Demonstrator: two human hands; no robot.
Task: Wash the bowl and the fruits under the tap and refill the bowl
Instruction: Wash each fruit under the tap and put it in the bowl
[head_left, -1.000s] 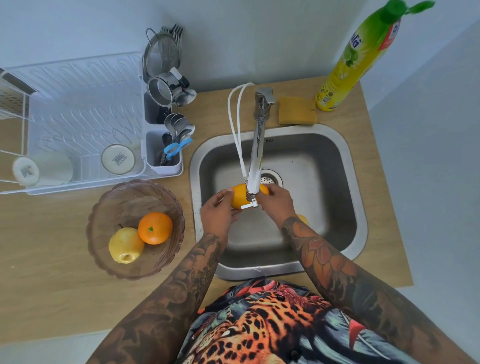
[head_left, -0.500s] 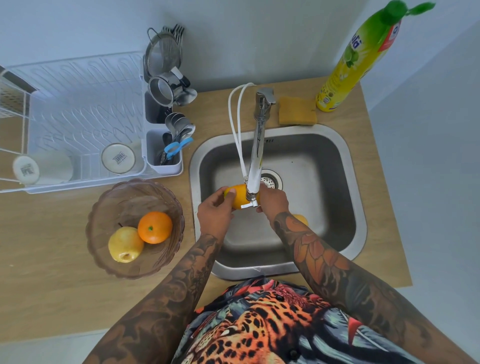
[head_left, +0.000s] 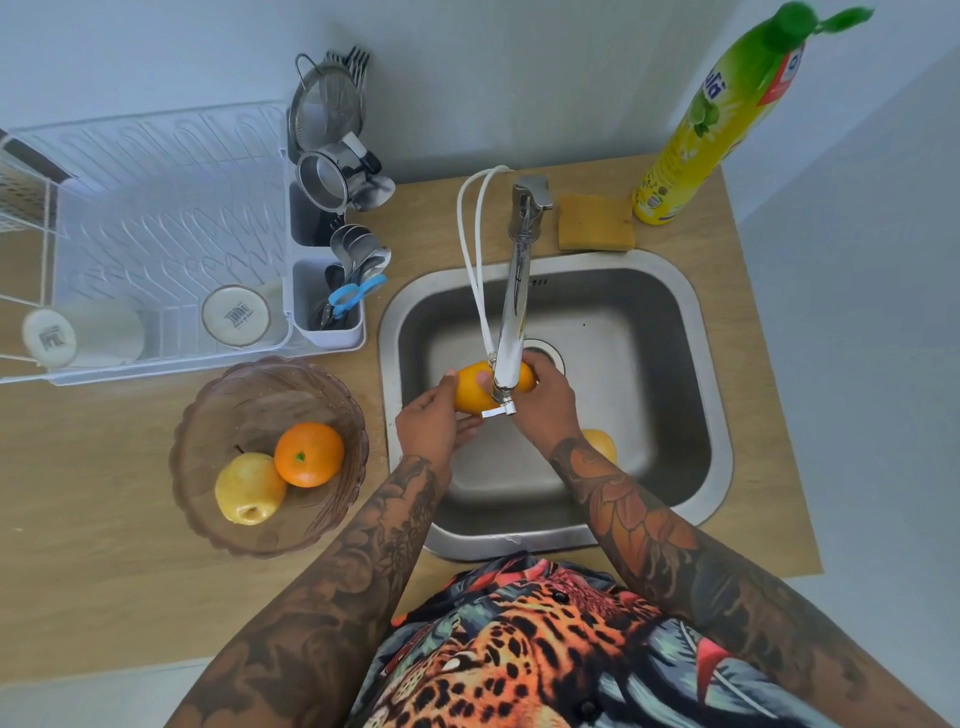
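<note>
Over the steel sink (head_left: 696, 322), both hands hold a yellow-orange fruit (head_left: 471, 388) right under the spout of the tap (head_left: 514, 312). My left hand (head_left: 434, 423) grips its left end and my right hand (head_left: 545, 400) covers its right side. Another yellow fruit (head_left: 600, 442) lies in the basin, half hidden behind my right forearm. On the counter to the left stands a brownish clear bowl (head_left: 228, 395) with an orange (head_left: 309, 454) and a yellow apple (head_left: 249, 487) in it.
A white dish rack (head_left: 156, 208) with two cups and a utensil holder (head_left: 324, 291) fills the back left. A yellow sponge (head_left: 595, 222) and a green-capped dish soap bottle (head_left: 711, 124) stand behind the sink. A white hose (head_left: 475, 260) runs along the tap.
Both hands have turned the fruit under the spout and shifted it slightly away from me. The bowl and the fruits in it have not moved.
</note>
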